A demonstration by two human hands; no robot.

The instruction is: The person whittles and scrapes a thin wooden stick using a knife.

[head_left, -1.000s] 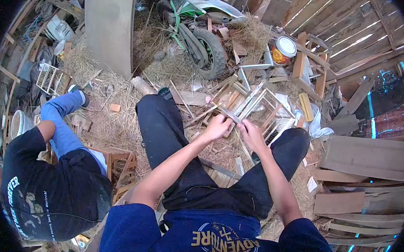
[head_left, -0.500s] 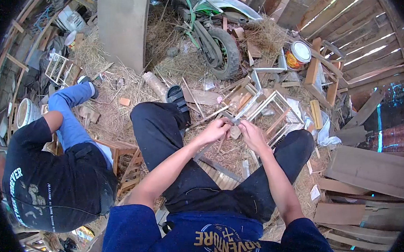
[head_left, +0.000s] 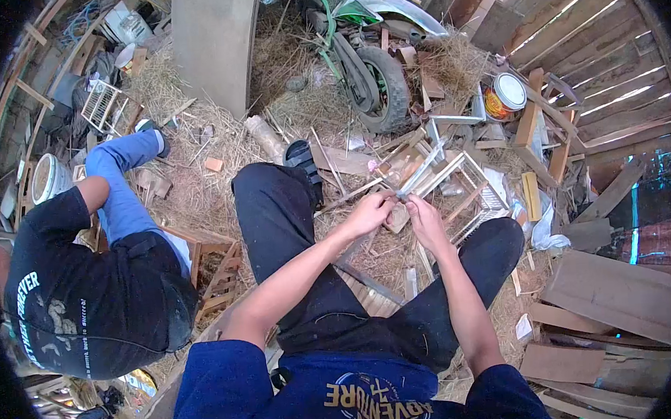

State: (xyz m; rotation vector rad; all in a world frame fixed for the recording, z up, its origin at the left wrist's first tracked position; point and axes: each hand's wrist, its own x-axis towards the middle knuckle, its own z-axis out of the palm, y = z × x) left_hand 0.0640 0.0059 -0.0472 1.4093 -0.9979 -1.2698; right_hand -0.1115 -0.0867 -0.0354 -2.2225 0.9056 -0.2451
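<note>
Both my hands meet over the gap between my knees, fingertips pinched close together. My left hand (head_left: 372, 213) and my right hand (head_left: 428, 222) are closed on one small greyish piece (head_left: 401, 195), too small to name. Just beyond them, touching or overlapping in view, stands a pale slatted wooden frame like a small cage (head_left: 468, 188). Thin sticks and offcuts lie around it. Below the hands, a narrow board (head_left: 369, 283) lies between my legs.
At left sits another person in a black shirt (head_left: 100, 296), beside a slatted wooden crate (head_left: 219, 276). A motorbike (head_left: 369, 82) stands ahead on straw. A paint bucket (head_left: 505, 92), planks (head_left: 621, 287) and a tall panel (head_left: 215, 46) surround the spot.
The view has shifted slightly, so the scene sits farther right. My fingers have turned a little around the small piece, and less of it shows. The other person stays seated.
</note>
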